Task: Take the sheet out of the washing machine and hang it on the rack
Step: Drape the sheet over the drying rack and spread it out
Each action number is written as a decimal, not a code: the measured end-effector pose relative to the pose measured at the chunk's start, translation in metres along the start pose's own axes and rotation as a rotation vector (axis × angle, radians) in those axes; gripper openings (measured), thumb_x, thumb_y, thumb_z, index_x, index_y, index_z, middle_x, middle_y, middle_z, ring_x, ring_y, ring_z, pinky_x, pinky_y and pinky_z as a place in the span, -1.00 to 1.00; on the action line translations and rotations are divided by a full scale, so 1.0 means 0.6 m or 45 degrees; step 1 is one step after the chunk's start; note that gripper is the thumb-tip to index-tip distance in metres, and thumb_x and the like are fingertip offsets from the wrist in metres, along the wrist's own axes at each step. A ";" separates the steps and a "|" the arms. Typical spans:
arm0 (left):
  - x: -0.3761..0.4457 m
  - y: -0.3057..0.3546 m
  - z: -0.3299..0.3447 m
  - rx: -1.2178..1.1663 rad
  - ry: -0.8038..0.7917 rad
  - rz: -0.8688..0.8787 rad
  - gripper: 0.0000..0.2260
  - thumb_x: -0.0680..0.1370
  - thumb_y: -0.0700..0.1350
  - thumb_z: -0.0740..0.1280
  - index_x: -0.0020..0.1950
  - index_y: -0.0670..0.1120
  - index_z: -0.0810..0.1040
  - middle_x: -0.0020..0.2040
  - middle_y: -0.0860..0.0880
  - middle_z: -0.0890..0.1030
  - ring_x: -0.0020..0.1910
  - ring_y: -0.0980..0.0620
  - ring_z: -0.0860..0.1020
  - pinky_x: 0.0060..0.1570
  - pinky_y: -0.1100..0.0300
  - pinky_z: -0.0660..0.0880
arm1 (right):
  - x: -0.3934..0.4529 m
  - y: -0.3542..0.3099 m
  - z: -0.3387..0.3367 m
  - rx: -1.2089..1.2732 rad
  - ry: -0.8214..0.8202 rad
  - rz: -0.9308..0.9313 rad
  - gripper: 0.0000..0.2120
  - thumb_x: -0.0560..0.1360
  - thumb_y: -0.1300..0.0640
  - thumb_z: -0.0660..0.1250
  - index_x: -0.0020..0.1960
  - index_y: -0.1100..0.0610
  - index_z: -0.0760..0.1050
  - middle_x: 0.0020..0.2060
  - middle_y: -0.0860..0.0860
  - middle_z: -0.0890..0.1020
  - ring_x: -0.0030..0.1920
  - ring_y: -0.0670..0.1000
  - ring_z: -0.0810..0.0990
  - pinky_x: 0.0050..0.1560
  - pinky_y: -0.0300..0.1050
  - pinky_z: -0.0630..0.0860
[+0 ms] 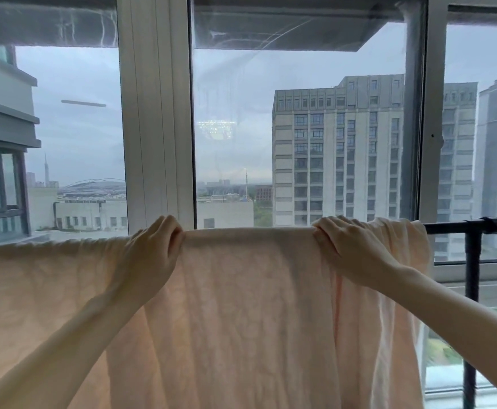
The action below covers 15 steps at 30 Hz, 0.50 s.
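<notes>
A pale peach sheet (250, 305) hangs draped over the top bar of a black rack (474, 255), spreading from the left edge of view to near the rack's right post. My left hand (149, 249) grips the sheet's top fold over the bar, left of centre. My right hand (350, 249) grips the same fold further right. The stretch of cloth between both hands is pulled taut and smooth. Most of the bar is hidden under the cloth; only its right end and one upright post show. The washing machine is out of view.
Large windows with white frames (155, 113) stand right behind the rack, with tall buildings (338, 152) outside. A low sill (477, 273) runs behind the rack's right post.
</notes>
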<state>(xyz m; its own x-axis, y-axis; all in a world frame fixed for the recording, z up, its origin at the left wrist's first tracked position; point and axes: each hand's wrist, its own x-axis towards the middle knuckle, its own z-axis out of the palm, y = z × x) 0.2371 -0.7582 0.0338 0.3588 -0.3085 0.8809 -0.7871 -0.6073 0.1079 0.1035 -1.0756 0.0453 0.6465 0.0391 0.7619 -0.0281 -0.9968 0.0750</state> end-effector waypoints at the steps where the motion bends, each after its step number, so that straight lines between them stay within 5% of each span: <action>1: -0.002 -0.007 -0.005 0.017 0.001 -0.013 -0.86 0.59 -0.08 0.21 -0.15 0.01 0.32 -0.27 0.11 0.43 -0.34 0.02 0.47 -0.24 0.07 0.41 | -0.003 0.006 0.001 -0.041 0.008 -0.021 -0.64 0.61 -0.14 -0.07 0.02 0.01 0.44 -0.10 -0.10 0.57 -0.05 -0.06 0.52 0.08 -0.10 0.43; 6: -0.008 -0.030 -0.028 0.083 0.003 -0.205 -0.88 0.57 -0.18 0.21 -0.18 -0.08 0.37 -0.30 0.05 0.45 -0.33 0.02 0.44 -0.28 0.12 0.27 | -0.020 0.036 0.001 -0.165 0.073 -0.025 -0.74 0.61 -0.11 -0.04 -0.02 0.01 0.34 -0.15 -0.10 0.47 -0.17 -0.13 0.36 -0.04 -0.06 0.47; 10: -0.004 -0.022 -0.021 0.057 0.061 -0.303 -0.90 0.53 -0.19 0.23 -0.19 -0.07 0.42 -0.27 0.04 0.51 -0.27 0.00 0.48 -0.19 0.02 0.43 | -0.012 0.027 0.008 -0.121 0.084 0.096 -0.67 0.58 -0.17 -0.05 -0.01 -0.01 0.38 -0.10 -0.09 0.51 -0.08 -0.06 0.45 0.03 -0.04 0.40; 15: 0.010 0.063 0.032 0.073 0.012 0.031 -0.80 0.60 -0.08 0.17 0.11 -0.05 0.55 -0.01 0.02 0.66 -0.07 0.03 0.58 0.06 0.06 0.45 | 0.014 -0.067 0.019 -0.048 0.059 -0.003 -0.62 0.59 -0.15 -0.06 -0.01 0.02 0.45 -0.09 -0.06 0.56 -0.06 -0.03 0.49 0.13 0.06 0.39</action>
<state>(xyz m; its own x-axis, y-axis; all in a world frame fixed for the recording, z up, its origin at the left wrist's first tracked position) 0.2194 -0.7971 0.0342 0.3352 -0.3169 0.8872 -0.7652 -0.6410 0.0601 0.1190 -1.0361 0.0413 0.6103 0.0453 0.7908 -0.0560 -0.9934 0.1001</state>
